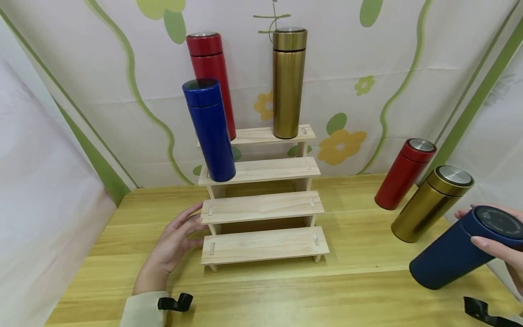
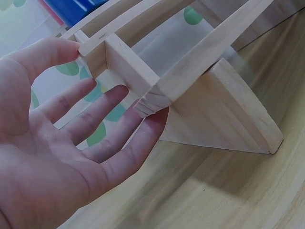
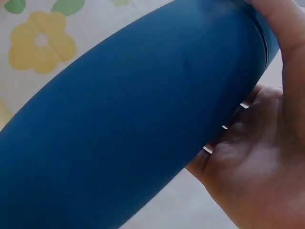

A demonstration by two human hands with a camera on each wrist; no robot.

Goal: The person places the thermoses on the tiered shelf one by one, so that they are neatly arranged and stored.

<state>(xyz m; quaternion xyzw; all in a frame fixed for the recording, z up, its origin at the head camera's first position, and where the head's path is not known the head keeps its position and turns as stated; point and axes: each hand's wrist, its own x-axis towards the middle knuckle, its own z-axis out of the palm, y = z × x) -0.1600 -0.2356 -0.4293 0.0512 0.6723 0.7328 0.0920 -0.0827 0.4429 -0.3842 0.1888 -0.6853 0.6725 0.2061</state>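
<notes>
On the right, my right hand grips a dark blue thermos flask near its lid, thumb on the near side. The flask leans in the head view, and in the right wrist view its blue body fills most of the picture. My left hand touches the left end of a stepped wooden display stand. In the left wrist view its thumb and fingers extend loosely against the ends of the boards. A bright blue flask stands on the left of the second-highest step.
On the top step stand a red flask at left and a gold flask at right. Another red flask and gold flask stand on the wooden table near my right hand. A patterned curtain closes the back.
</notes>
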